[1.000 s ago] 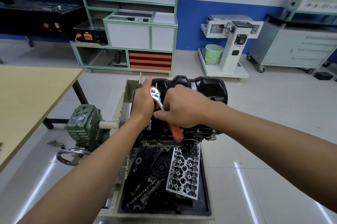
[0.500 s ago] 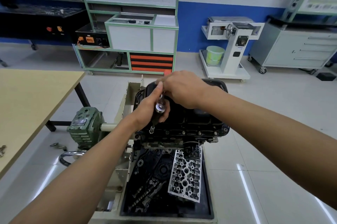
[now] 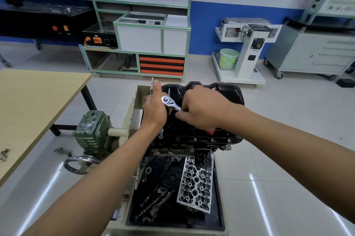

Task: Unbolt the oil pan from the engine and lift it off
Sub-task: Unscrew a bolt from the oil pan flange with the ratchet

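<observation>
The black oil pan (image 3: pixel 226 91) sits on top of the upturned engine block (image 3: pixel 192 141) on a stand. A chrome ratchet (image 3: pixel 169 102) with a red handle (image 3: pixel 210 131) stands over the pan's near left flange, its extension and socket (image 3: pixel 161 133) reaching down to a bolt. My left hand (image 3: pixel 153 109) is wrapped round the extension just under the ratchet head, thumb up. My right hand (image 3: pixel 203 109) grips the ratchet handle, which points toward me and to the right. Several bolts line the pan's front flange (image 3: pixel 211 139).
A tray (image 3: pixel 219 216) under the engine holds a silver cylinder head (image 3: pixel 196 184) and dark engine parts. A green gearbox with a handwheel (image 3: pixel 92 134) sticks out left. A wooden table (image 3: pixel 34 101) stands at the left, loose bolts (image 3: pixel 63 151) on the floor beside it.
The ratchet handle swung from pointing away over the pan back toward me and to the right. My right hand followed it; my left hand stayed on the extension.
</observation>
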### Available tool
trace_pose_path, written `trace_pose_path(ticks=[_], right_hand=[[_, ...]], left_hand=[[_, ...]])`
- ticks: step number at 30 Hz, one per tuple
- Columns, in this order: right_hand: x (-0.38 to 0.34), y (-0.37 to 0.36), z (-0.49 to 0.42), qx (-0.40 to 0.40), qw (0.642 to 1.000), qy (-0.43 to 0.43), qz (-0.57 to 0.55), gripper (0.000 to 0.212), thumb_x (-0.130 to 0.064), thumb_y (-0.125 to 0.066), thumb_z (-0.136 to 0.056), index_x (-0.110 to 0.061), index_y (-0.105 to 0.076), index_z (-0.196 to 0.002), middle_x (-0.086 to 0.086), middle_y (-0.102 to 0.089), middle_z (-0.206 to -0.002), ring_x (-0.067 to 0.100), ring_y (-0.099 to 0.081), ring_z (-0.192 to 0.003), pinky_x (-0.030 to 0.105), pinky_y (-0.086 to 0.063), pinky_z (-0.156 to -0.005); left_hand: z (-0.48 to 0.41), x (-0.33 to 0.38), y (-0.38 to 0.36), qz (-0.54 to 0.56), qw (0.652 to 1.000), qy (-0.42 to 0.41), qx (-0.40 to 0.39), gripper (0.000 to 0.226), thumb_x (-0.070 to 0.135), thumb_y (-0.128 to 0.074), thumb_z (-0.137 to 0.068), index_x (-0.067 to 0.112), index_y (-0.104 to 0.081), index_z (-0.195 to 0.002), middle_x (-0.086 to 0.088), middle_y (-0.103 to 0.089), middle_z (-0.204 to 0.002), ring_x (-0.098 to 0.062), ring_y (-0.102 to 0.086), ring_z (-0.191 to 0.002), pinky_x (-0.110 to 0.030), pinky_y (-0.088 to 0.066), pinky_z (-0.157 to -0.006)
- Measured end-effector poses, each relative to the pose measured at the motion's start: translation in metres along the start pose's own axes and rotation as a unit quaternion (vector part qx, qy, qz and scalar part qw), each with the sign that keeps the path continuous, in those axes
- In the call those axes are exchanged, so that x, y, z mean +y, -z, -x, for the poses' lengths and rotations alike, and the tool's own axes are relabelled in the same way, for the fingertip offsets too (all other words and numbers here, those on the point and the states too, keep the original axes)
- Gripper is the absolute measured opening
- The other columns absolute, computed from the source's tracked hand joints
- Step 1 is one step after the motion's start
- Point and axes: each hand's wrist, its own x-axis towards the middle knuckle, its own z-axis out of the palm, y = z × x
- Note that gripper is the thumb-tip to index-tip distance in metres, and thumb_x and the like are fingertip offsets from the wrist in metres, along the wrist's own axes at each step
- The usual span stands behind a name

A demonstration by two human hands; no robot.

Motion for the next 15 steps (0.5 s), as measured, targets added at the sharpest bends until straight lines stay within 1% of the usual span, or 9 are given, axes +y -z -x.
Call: trace_pose_path(ticks=[2,3,4,6,7,9,11,13,15], right_hand=[[-0.009,-0.003,0.005,-0.024,0.997,-0.006,-0.072,0.049,-0.044,-0.062,-0.090,-0.014,-0.055,-0.053,0.000,-0.052,-0.053,0.023,-0.058,-0.059,0.029,-0.039,-0.051],[-0.010,-0.004,0.006,-0.028,0.995,-0.004,-0.091,0.049,-0.042,-0.063,-0.091,-0.014,-0.055,-0.052,0.000,-0.052,-0.051,0.021,-0.055,-0.053,0.029,-0.039,-0.051],[-0.009,-0.004,0.005,-0.030,0.995,-0.003,-0.093,0.047,-0.041,-0.063,-0.091,-0.015,-0.057,-0.053,0.000,-0.053,-0.052,0.020,-0.055,-0.052,0.029,-0.040,-0.051],[-0.003,0.000,0.002,-0.029,0.998,0.002,-0.063,0.040,-0.042,-0.061,-0.093,-0.019,-0.061,-0.061,-0.001,-0.057,-0.059,0.020,-0.058,-0.062,0.029,-0.043,-0.055],[0.000,0.003,0.000,-0.021,0.999,0.008,-0.033,0.038,-0.043,-0.061,-0.094,-0.021,-0.062,-0.063,-0.002,-0.057,-0.064,0.022,-0.058,-0.068,0.030,-0.041,-0.057],[0.004,0.007,-0.007,0.017,0.998,0.021,0.059,0.026,-0.040,-0.060,-0.093,-0.022,-0.066,-0.075,0.002,-0.060,-0.077,0.026,-0.054,-0.072,0.031,-0.036,-0.060],[0.008,0.008,-0.016,0.056,0.987,0.028,0.149,0.015,-0.028,-0.057,-0.094,-0.018,-0.069,-0.091,0.008,-0.062,-0.089,0.028,-0.048,-0.072,0.033,-0.034,-0.061],[0.009,0.007,-0.025,0.072,0.984,0.039,0.160,0.017,-0.018,-0.053,-0.094,-0.017,-0.068,-0.099,0.008,-0.061,-0.093,0.030,-0.052,-0.077,0.034,-0.036,-0.062],[0.010,0.002,-0.034,0.080,0.989,0.058,0.111,0.021,-0.013,-0.051,-0.092,-0.018,-0.067,-0.105,0.006,-0.064,-0.106,0.031,-0.061,-0.096,0.034,-0.044,-0.069]], left_hand=[[0.003,-0.003,-0.004,0.024,0.999,-0.013,0.031,0.079,0.057,-0.025,-0.107,0.000,-0.048,-0.058,0.003,-0.047,-0.045,-0.010,-0.041,-0.047,-0.022,-0.034,-0.048],[0.004,-0.005,-0.004,0.033,0.998,-0.019,0.051,0.079,0.053,-0.027,-0.109,-0.003,-0.047,-0.057,0.003,-0.046,-0.046,-0.010,-0.040,-0.046,-0.022,-0.033,-0.047],[0.002,-0.006,-0.003,0.033,0.997,-0.023,0.070,0.079,0.050,-0.028,-0.109,-0.007,-0.047,-0.059,0.002,-0.045,-0.047,-0.010,-0.040,-0.046,-0.022,-0.033,-0.047],[0.001,-0.006,0.001,0.018,0.997,-0.025,0.077,0.076,0.050,-0.031,-0.109,-0.004,-0.052,-0.060,0.001,-0.049,-0.048,-0.010,-0.043,-0.047,-0.021,-0.036,-0.048],[0.000,-0.005,0.003,0.015,0.998,-0.022,0.049,0.074,0.050,-0.031,-0.109,0.003,-0.056,-0.058,0.000,-0.054,-0.048,-0.011,-0.047,-0.048,-0.020,-0.039,-0.049],[0.000,0.001,0.009,0.025,0.997,-0.002,-0.072,0.076,0.052,-0.030,-0.108,0.013,-0.064,-0.053,-0.009,-0.062,-0.053,-0.016,-0.055,-0.050,-0.020,-0.046,-0.052],[0.000,0.006,0.013,0.017,0.979,0.020,-0.200,0.080,0.063,-0.029,-0.103,0.012,-0.069,-0.055,-0.016,-0.066,-0.060,-0.021,-0.061,-0.054,-0.024,-0.050,-0.056],[0.000,0.009,0.012,-0.022,0.957,0.038,-0.285,0.088,0.075,-0.022,-0.094,0.010,-0.066,-0.056,-0.015,-0.064,-0.060,-0.021,-0.059,-0.056,-0.022,-0.048,-0.057],[0.000,0.008,0.008,-0.022,0.951,0.031,-0.306,0.089,0.078,-0.016,-0.092,0.011,-0.060,-0.052,-0.010,-0.058,-0.053,-0.019,-0.054,-0.052,-0.022,-0.046,-0.057]])
